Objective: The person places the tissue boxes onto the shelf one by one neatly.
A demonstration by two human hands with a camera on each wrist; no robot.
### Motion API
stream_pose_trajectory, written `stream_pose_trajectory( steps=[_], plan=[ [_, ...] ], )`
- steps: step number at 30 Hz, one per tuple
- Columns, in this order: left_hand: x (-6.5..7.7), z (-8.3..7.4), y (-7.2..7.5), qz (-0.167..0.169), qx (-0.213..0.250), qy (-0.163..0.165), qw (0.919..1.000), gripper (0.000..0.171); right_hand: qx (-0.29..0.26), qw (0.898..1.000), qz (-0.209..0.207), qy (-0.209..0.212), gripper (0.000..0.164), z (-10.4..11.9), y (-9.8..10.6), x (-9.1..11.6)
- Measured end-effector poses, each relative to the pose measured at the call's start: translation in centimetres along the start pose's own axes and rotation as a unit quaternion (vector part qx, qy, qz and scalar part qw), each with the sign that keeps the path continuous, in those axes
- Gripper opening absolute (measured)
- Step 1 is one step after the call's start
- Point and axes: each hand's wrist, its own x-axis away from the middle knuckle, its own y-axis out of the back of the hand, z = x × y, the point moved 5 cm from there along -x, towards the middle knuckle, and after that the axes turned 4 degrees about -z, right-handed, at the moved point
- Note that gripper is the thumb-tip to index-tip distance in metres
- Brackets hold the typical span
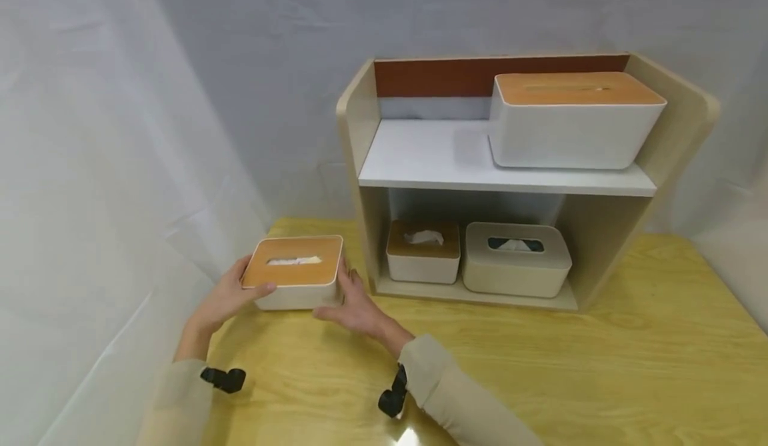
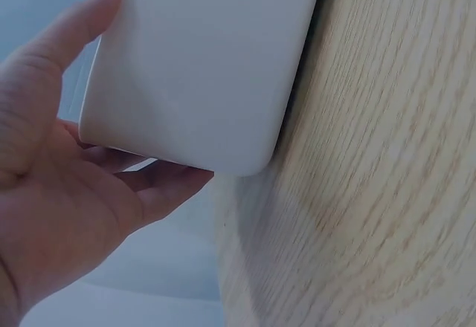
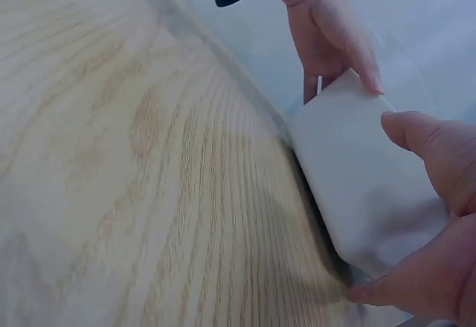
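Observation:
A tissue box [image 1: 294,296] with a white body and an orange-brown wood-look lid is at the left of the table, tissue showing in its slot. My left hand [image 1: 225,296] holds its left end; in the left wrist view the thumb lies at the lid edge and the fingers [image 2: 167,189] run along the end wall. At the opposite end, my right hand [image 1: 358,305] grips the right side, thumb towards the front. In the right wrist view both hands hold the white box [image 3: 364,171]. A dark line runs beneath it; whether it touches the table I cannot tell.
Right of the hands stands a two-tier shelf [image 1: 456,183]. Its lower tier holds a small brown-lidded tissue box [image 1: 423,269] and a cream tissue box [image 1: 519,276]. A large white tissue box [image 1: 576,136] sits at the upper right. White sheeting [image 1: 120,166] hangs close on the left.

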Motion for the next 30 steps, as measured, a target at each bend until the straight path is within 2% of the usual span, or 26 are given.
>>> stream_pose_trajectory(
  steps=[5, 12, 19, 26, 30],
  plan=[
    [0.8, -1.7, 0.4, -0.019, -0.006, -0.01, 0.9998, 0.09, -0.03, 0.998, -0.022, 0.046, 0.118, 0.8, 0.1, 0.2],
    [3.4, -3.3, 1.1, -0.015, -0.01, -0.026, 0.9995, 0.092, -0.022, 0.998, -0.025, 0.046, 0.115, 1.9, 0.1, 1.9],
    [5.8, -5.0, 1.8, -0.03, -0.012, -0.027, 0.9991, 0.093, 0.004, 0.998, -0.032, 0.052, 0.108, 2.9, 0.6, 3.8],
    [7.2, -7.5, 2.0, -0.045, -0.001, -0.064, 0.997, 0.088, 0.027, 0.993, -0.049, 0.103, 0.105, 5.0, 1.8, 6.2],
    [8.0, -9.0, 1.7, -0.045, 0.004, -0.078, 0.9959, 0.089, 0.02, 0.99, -0.06, 0.127, 0.1, 5.9, 2.5, 7.7]
  ],
)
